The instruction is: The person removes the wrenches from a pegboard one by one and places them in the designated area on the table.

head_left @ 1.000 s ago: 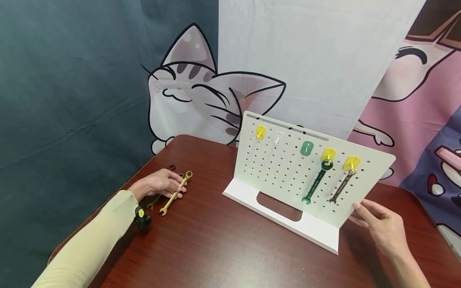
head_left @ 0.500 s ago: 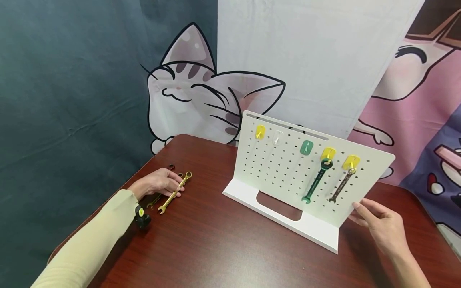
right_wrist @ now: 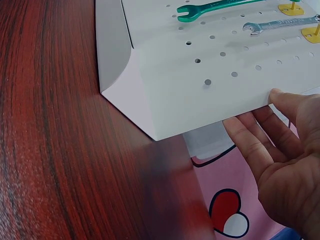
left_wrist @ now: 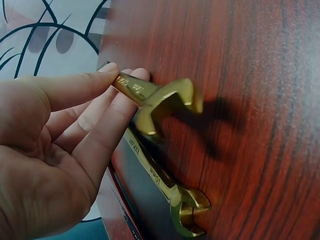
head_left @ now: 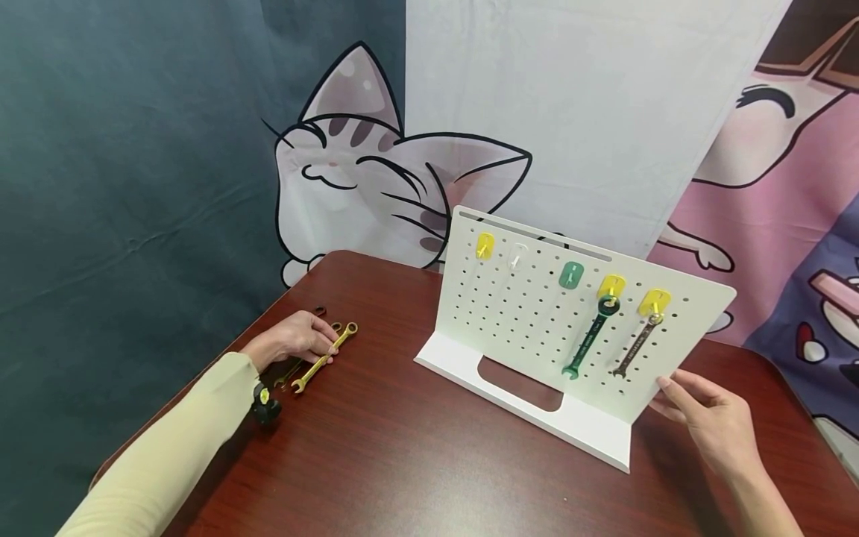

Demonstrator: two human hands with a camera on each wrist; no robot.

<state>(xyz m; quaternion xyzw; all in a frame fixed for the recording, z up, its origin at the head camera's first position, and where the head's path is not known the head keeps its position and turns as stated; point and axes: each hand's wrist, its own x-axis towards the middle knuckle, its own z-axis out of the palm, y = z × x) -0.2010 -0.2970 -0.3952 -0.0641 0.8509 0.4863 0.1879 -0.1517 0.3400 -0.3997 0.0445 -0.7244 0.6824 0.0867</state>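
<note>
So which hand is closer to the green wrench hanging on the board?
Right. The right hand steadies the white pegboard's edge just below-right of the green wrench; the left hand pinches a gold wrench far across the table.

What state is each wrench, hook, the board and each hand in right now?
Gold wrench: pinched, partly lifted.
Second gold wrench: flat on table.
Green wrench: hanging.
Grey wrench: hanging.
Green hook: empty.
Pegboard: upright.
Left hand: pinching.
Right hand: steadying pegboard edge.
</note>
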